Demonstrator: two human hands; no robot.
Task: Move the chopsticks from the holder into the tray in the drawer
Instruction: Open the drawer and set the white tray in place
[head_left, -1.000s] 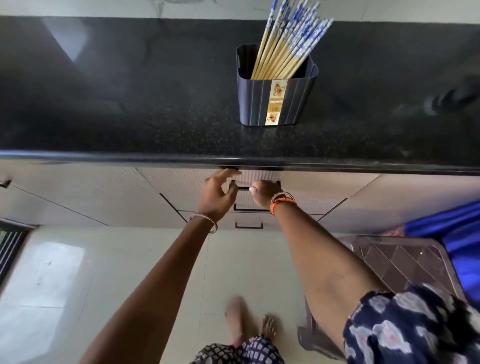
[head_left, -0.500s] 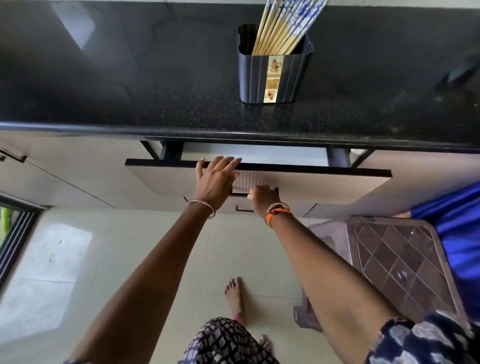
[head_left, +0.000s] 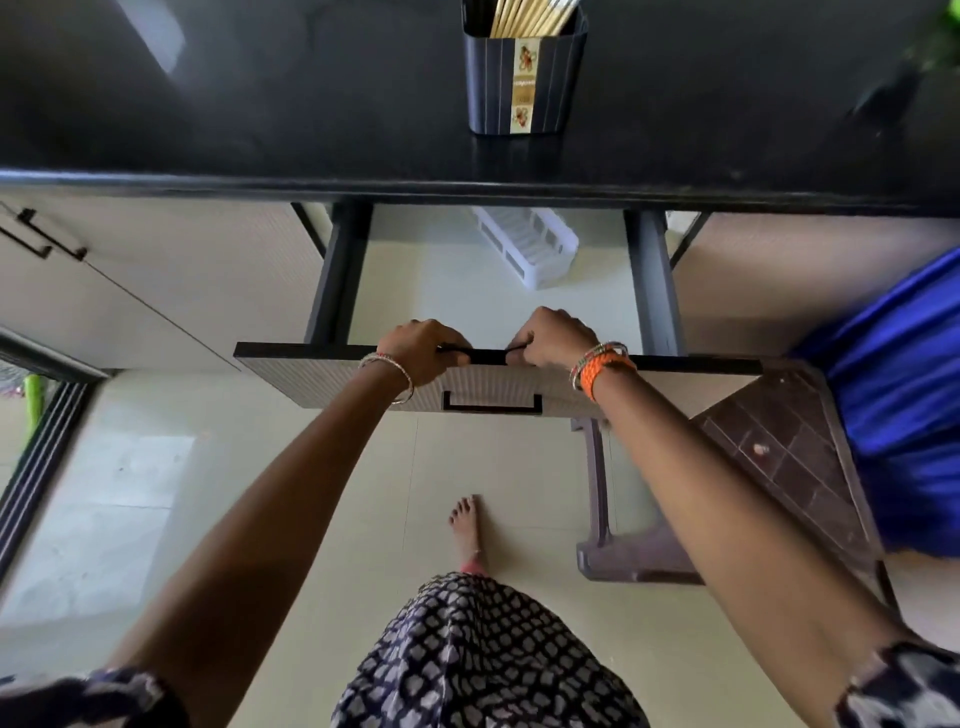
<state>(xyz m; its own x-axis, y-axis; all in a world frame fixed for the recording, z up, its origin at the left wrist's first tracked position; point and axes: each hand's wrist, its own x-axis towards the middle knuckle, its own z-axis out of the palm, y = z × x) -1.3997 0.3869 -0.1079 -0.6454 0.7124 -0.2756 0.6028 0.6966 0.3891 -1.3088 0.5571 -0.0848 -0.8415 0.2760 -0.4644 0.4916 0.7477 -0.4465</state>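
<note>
A dark ribbed holder (head_left: 525, 78) stands on the black countertop (head_left: 260, 104), with several chopsticks (head_left: 530, 18) sticking up out of it, their tops cut off by the frame. Below it the drawer (head_left: 337, 374) is pulled far out. A white slotted tray (head_left: 527, 249) lies at an angle at the back of the drawer. My left hand (head_left: 421, 351) and my right hand (head_left: 553, 338) both grip the black top edge of the drawer front, fingers curled over it, about a hand's width apart.
A brown plastic stool (head_left: 769, 467) stands on the floor to the right, under the drawer's right corner. Blue cloth (head_left: 904, 389) hangs at the far right. Closed cabinet doors (head_left: 130, 270) sit to the left. My bare foot (head_left: 467, 530) is on the tiled floor.
The drawer has slid from shut to far open, revealing the white tray. Both hands moved from the handle and front face up onto the drawer front's top edge.
</note>
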